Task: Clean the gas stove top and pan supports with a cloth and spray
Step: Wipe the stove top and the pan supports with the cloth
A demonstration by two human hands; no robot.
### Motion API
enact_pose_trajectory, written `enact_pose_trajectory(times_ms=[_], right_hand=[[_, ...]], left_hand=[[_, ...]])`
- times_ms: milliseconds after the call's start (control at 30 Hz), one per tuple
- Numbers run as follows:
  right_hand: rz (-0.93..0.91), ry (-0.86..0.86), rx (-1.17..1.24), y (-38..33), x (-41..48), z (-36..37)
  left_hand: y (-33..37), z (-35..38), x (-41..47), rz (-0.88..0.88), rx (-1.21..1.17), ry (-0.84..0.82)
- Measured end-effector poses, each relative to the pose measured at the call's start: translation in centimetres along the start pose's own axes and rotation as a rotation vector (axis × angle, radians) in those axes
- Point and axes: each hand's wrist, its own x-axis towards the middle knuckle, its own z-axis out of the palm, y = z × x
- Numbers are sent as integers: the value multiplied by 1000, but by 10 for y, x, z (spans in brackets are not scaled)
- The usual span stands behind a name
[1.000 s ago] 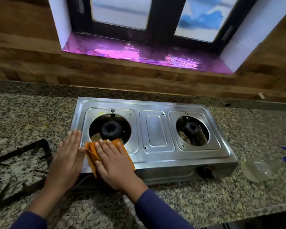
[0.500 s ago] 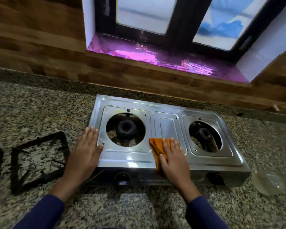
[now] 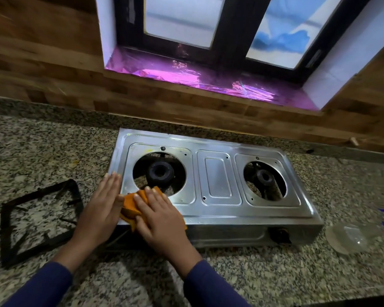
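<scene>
Mostly cloth [image 3: 130, 207] lies under flat R hand [image 3: 162, 220], stove [image 3: 217, 178] front-L.

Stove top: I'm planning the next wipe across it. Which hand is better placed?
Right. The right hand presses the cloth on the stove; the left hand lies flat at the stove's left edge, without cloth.

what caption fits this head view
Right hand presses an orange cloth on the steel two-burner gas stove, left hand flat on its edge.
</scene>
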Motion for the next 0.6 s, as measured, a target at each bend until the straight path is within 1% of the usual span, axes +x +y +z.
enact_pose_trajectory(times_ms=[33, 100, 233, 267, 333, 400, 500, 533, 600], right_hand=[[7, 12, -16, 12, -9, -4], [94, 74, -44, 41, -33, -14], [414, 229, -80, 109, -79, -43], [476, 238, -93, 122, -85, -50], [552, 197, -138, 132, -86, -57], [561, 157, -196, 127, -79, -55], [460, 82, -209, 93, -62, -42], [412, 53, -200, 78, -55, -35], [300, 3, -160, 45, -38, -19]], left_hand=[[1, 0, 0, 3, 10, 6], [3, -1, 0, 8, 26, 18], [1, 0, -1, 23, 46, 34], [0, 1, -1, 23, 41, 36], [-2, 0, 0, 10, 13, 40], [-2, 2, 1, 8, -17, 45], [-1, 2, 1, 8, -87, 67], [0, 2, 1, -4, -161, 76], [2, -2, 1, -91, -452, 87]])
